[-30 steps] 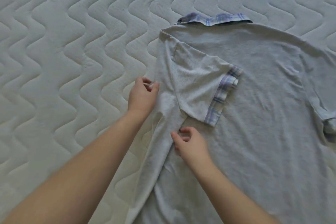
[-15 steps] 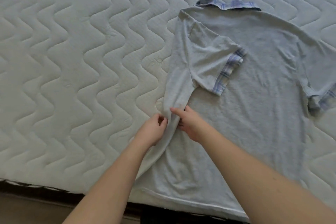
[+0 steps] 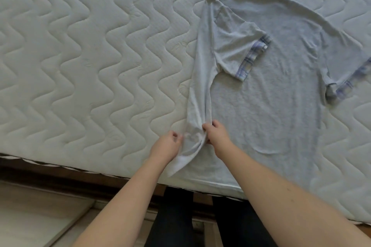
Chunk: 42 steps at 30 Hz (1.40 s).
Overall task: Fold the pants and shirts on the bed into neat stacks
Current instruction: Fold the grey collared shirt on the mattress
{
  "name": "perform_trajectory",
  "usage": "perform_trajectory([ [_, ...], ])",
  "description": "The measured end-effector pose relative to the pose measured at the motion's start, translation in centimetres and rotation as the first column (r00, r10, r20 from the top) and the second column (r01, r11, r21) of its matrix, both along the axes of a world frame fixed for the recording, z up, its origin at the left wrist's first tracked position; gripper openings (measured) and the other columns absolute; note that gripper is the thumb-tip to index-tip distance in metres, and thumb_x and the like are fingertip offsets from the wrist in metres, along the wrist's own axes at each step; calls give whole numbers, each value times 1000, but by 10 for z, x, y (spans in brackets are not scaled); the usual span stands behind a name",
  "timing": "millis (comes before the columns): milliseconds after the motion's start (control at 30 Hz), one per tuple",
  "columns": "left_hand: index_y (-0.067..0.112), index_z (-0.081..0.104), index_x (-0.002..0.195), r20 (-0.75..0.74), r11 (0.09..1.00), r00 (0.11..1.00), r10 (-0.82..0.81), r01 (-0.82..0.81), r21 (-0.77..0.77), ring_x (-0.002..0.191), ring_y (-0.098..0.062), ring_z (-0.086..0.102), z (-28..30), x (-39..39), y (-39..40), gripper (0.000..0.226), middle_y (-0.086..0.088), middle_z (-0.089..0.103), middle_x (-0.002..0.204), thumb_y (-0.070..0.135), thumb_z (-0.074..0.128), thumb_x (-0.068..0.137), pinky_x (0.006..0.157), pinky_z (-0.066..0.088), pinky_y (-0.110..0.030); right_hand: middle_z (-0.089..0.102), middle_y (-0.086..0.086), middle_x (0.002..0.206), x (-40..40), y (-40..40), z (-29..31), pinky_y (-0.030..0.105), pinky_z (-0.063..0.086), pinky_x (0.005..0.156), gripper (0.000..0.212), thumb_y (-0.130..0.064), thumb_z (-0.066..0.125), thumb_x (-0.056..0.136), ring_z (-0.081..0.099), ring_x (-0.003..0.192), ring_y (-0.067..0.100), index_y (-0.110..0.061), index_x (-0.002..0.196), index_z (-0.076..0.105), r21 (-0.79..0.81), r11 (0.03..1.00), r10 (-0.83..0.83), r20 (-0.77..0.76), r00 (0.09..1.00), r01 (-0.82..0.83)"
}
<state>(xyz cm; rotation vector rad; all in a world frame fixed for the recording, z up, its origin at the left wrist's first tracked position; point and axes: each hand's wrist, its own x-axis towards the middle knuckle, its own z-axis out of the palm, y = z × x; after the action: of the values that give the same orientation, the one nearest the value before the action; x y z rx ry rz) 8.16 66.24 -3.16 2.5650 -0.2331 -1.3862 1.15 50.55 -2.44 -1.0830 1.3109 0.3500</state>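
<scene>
1. The folded left edge of the grey polo shirt (image 3: 281, 90) is pinched by the left hand (image 3: 167, 146) with curled fingers (image 3: 176, 136).
2. The same fold is gripped just beside it by the right hand (image 3: 217, 136).
3. The shirt is spread flat on the quilted mattress (image 3: 90, 56), near its front edge.

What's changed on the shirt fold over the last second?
Both hands slid down the folded left edge of the grey shirt toward its hem: left hand and right hand now pinch the fabric near the mattress edge. The sleeve stays folded across the body; the far sleeve is still unfolded.
</scene>
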Motion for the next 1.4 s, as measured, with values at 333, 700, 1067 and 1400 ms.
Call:
perform_trajectory([
  [333, 22, 45, 83, -85, 982, 990, 117, -128, -137, 74, -17, 54, -11, -43, 22, 32, 5, 55, 79, 47, 64, 88, 55, 36, -26, 67, 16, 111, -46, 28, 0, 36, 58, 83, 17, -8, 58, 88, 66, 92, 25, -11, 104, 61, 220, 974, 65, -28, 997, -57],
  [700, 25, 60, 108, -326, 950, 916, 235, -288, -124, 103, -19, 61, -5, -65, 43, 36, -1, 67, 112, 55, 44, 97, 77, 46, -28, 70, -2, 107, -83, 43, -9, 32, 50, 88, 22, -39, 64, 92, 65, 97, 14, -25, 109, 65, 233, 915, 325, 59, 944, -329],
  [1067, 18, 57, 108, -255, 934, 920, 299, -337, -119, 72, -3, 54, 0, -95, 68, 31, 6, 60, 87, 16, 75, 83, 61, 39, -10, 66, 3, 79, -115, 64, -27, 33, 52, 71, 12, -23, 64, 93, 66, 77, 22, -13, 96, 58, -46, 908, 405, -166, 899, -417],
  [1400, 32, 40, 128, -441, 804, 788, 429, -556, -211, 107, -5, 57, 4, -100, 73, 56, 10, 57, 121, 20, 72, 84, 83, 48, -21, 71, 0, 104, -128, 73, -13, 32, 57, 80, 36, -27, 69, 89, 69, 92, 16, -18, 123, 61, 85, 893, 443, -11, 896, -441],
])
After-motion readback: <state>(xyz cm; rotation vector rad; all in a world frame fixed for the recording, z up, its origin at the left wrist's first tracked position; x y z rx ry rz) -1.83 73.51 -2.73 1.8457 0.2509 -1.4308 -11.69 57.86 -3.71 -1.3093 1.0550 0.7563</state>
